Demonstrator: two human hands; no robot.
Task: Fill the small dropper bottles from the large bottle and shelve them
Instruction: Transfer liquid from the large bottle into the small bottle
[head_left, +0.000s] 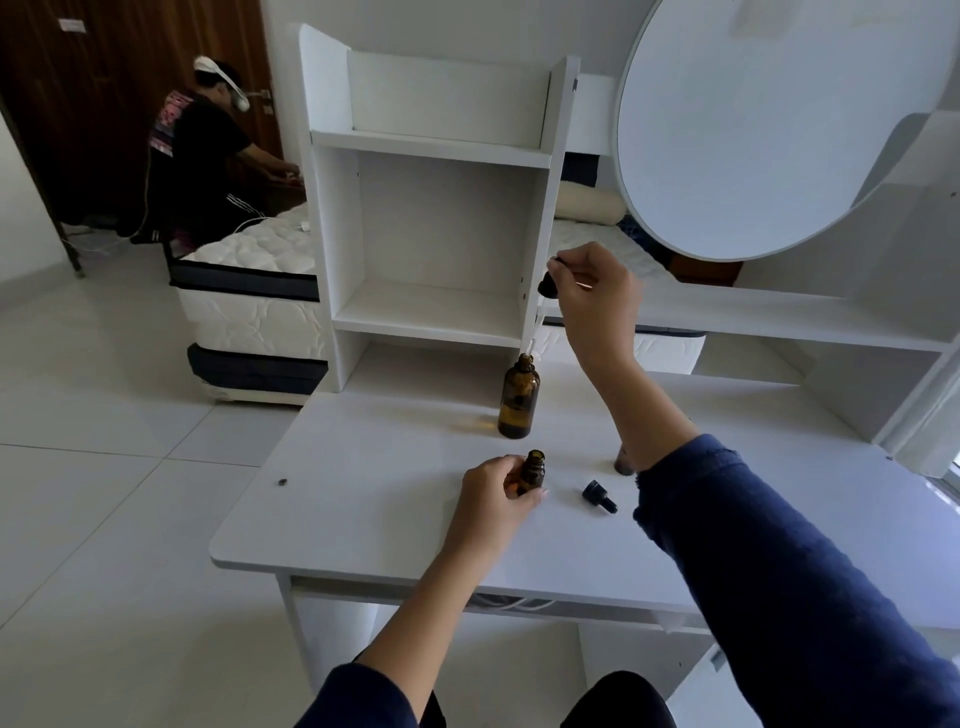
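Dark blue sleeve (779, 571) of the right arm is closest to the lens; follow it up and the right hand (597, 296) is pinching the black rubber-bulbed dropper (548, 286) by its bulb; the clear glass stem hangs down with its tip at the mouth of the large amber glass bottle (519, 400); can't tell if the tip is inside or just over it. Left hand (493, 493) is wrapped round the small open amber glass dropper bottle (533, 470), which stands on the white desk top (363, 493) just in front of the big one.

My take: the trick is to carry the dropper upright on the way across so nothing dribbles; pin the little bottle down, get the tip inside its narrow neck before squeezing, then squeeze slow.

A loose black dropper cap (600, 497) lies just right of it; another small bottle (622, 464) peeks out behind the right forearm, mostly hidden; the white shelf unit (431, 306) stands at the back of the desk, where these are headed.
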